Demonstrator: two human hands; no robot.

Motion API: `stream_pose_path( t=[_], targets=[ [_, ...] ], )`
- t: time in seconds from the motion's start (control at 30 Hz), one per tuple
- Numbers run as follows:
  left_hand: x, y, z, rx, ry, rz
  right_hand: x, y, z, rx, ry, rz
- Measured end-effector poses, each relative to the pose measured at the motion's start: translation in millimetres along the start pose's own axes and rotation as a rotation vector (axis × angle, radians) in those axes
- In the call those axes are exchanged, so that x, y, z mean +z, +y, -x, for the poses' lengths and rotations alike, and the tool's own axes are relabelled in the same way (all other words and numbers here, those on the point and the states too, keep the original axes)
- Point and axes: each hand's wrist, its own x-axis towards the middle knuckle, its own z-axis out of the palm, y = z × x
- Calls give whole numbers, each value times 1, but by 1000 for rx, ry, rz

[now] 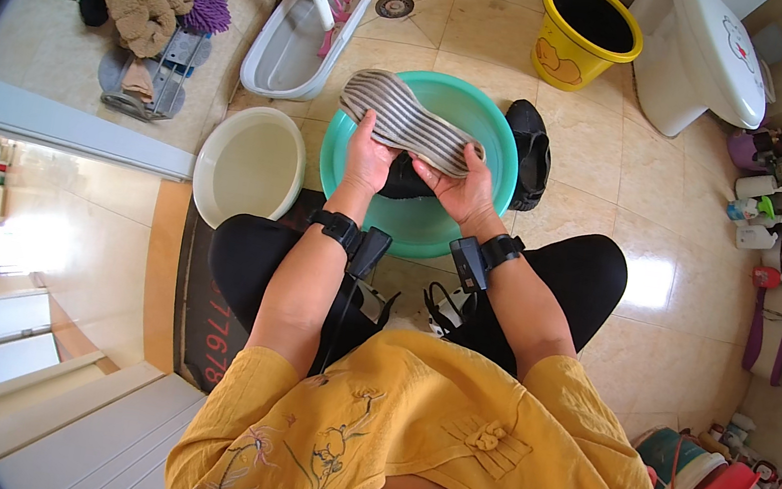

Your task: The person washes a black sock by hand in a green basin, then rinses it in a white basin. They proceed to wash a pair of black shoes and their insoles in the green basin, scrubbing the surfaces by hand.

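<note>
A striped shoe insole (409, 122) is held between both of my hands above a green plastic basin (502, 136). My left hand (370, 154) grips its near edge toward the wide left end, thumb on top. My right hand (464, 183) pinches the narrower right end, its thumb over the stripes. Below the insole, a dark item (404, 180) lies in the basin, mostly covered by the insole and my hands, so I cannot tell just what it is. A black shoe (528, 155) stands on the tiles against the basin's right side.
A cream basin (251, 163) stands at the left, close to my knee. Beyond are a grey mop bucket (292, 40), a floor drain (395, 6), a yellow bucket (573, 67) and a white toilet (676, 90). Bottles (756, 212) line the right wall. A dark mat (213, 317) lies by the doorway.
</note>
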Motion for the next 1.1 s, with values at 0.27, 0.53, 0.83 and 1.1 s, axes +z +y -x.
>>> stream_pose_path(
  t=[0.27, 0.53, 0.83, 1.1],
  targets=[
    [-13, 2, 0, 67, 191, -358, -25, -3, -12, -188, 416, 909],
    [-3, 1, 8, 22, 157, -651, -18, 11, -19, -199, 237, 897],
    [-6, -3, 6, -191, 96, -666, -30, 1, -25, -341, 344, 573],
    [-12, 11, -6, -139, 94, -527, -23, -32, -21, -562, 310, 320]
  ],
)
